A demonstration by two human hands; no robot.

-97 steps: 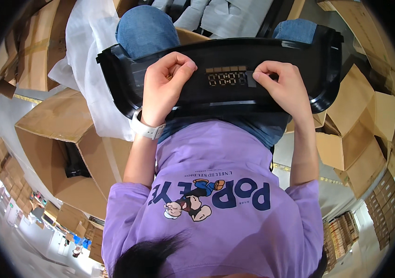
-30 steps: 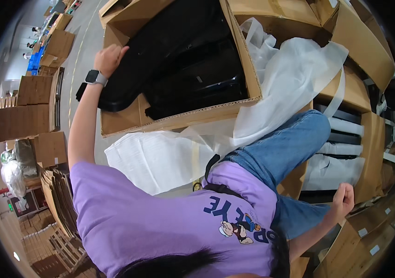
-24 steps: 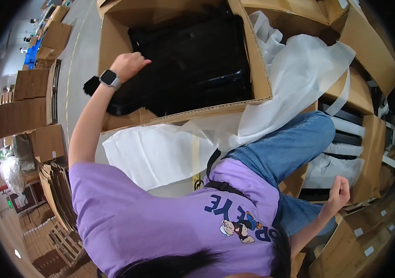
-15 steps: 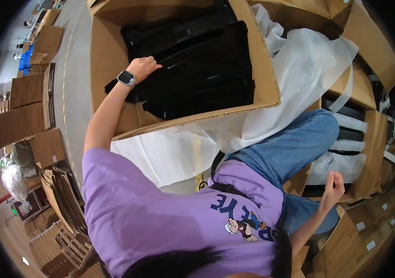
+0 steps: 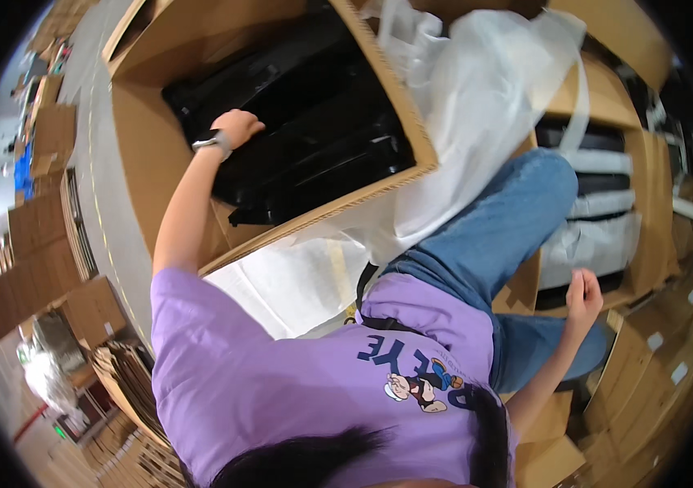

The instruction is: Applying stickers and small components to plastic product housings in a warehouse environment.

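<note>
My left hand (image 5: 237, 128), with a watch (image 5: 213, 143) on its wrist, is inside a large open cardboard box (image 5: 136, 146). Its fingers are curled at the left edge of a glossy black panel (image 5: 322, 134), and their undersides are hidden. Several such dark panels overlap in the box. To the right, my right hand (image 5: 584, 297) hovers over my lower leg with fingers bent inward and nothing visible in them. Close by it stands a second cardboard box (image 5: 652, 211) holding black parts wrapped with white foam sheets (image 5: 598, 244).
White foam sheeting (image 5: 485, 89) drapes over the big box's right side, and another white sheet (image 5: 289, 281) lies below its front edge. My bent knee (image 5: 546, 175) sits between the two boxes. Flattened cardboard (image 5: 122, 378) and stacked cartons (image 5: 45, 244) stand at the left.
The view has tilted, shifting the boxes left and up in the picture. My left hand stays at the black panel, and my right hand keeps its curled shape.
</note>
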